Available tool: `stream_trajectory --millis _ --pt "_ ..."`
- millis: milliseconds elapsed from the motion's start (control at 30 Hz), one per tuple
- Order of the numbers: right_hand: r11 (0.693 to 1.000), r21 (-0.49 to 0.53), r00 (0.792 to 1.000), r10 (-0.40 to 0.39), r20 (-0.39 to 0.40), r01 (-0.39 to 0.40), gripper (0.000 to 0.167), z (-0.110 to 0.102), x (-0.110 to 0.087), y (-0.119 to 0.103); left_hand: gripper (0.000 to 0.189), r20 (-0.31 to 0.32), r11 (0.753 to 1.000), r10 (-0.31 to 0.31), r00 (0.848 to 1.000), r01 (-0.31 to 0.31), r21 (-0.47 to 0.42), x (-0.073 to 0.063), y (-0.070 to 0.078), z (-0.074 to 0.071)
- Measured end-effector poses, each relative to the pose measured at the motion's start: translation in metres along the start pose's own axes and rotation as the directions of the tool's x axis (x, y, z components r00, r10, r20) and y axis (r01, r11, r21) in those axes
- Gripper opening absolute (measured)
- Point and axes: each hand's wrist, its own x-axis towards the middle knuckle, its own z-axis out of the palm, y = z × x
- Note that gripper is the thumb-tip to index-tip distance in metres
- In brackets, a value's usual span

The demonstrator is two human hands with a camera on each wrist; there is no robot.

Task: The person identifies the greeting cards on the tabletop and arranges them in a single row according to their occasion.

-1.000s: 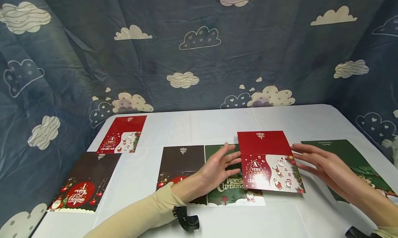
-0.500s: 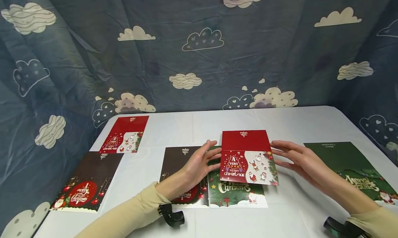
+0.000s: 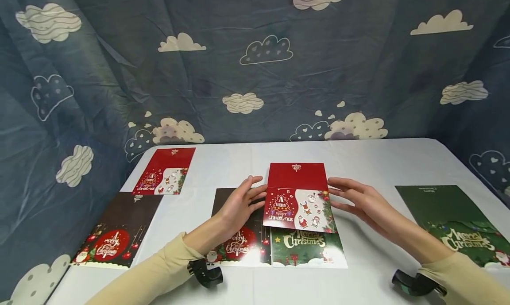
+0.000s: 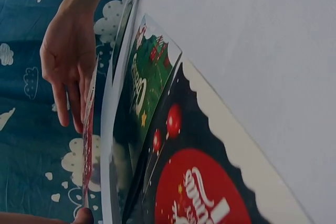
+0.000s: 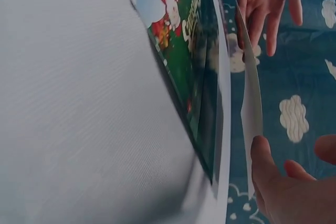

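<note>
A person had a red card up in the air, over the middle green card and a bit of the middle dark card on the white counter. The left hand was at one side edge and the right hand was at the other. Their fingers were almost straight, not curled up; the tips just pressed the card from both ends.

That looked like a wobbly way to hold it. If one hand had pushed too hard, the thin card might have bent at its fold. If the hands had gone too far apart, it might have slipped out and dropped. Its low edge could also have bumped the two cards below, since they lay side by side right under it, and pushed them crooked.
</note>
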Motion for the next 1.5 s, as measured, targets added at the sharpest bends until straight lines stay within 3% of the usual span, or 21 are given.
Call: stream_trajectory --millis 300,667,1000,1233,1500 --pt "0.998 0.062 0.998 -0.033 0.045 0.030 0.050 0.024 0.029 -0.006 0.058 -0.067 0.997 -0.046 0.997 0.050 0.061 -0.009 0.012 -0.025" --pt "0.993 0.112 0.997 -0.045 0.055 0.039 0.048 0.057 0.065 -0.007 0.055 -0.153 0.996 -0.020 0.988 0.033 0.087 -0.016 0.023 -0.054" --pt "0.982 0.180 0.997 -0.062 0.050 0.052 0.049 0.084 0.093 -0.014 0.055 -0.188 0.998 0.005 0.982 0.006 0.058 -0.020 0.032 -0.084" --pt "0.974 0.218 0.995 -0.082 0.056 0.068 0.050 0.100 0.115 -0.017 0.058 -0.239 0.997 0.005 0.971 0.013 0.074 -0.020 0.040 -0.103" --pt "0.908 0.417 0.995 -0.070 0.066 0.036 0.048 0.112 0.144 -0.017 0.061 -0.267 1.000 0.012 0.964 -0.009 0.014 -0.019 0.047 -0.136"
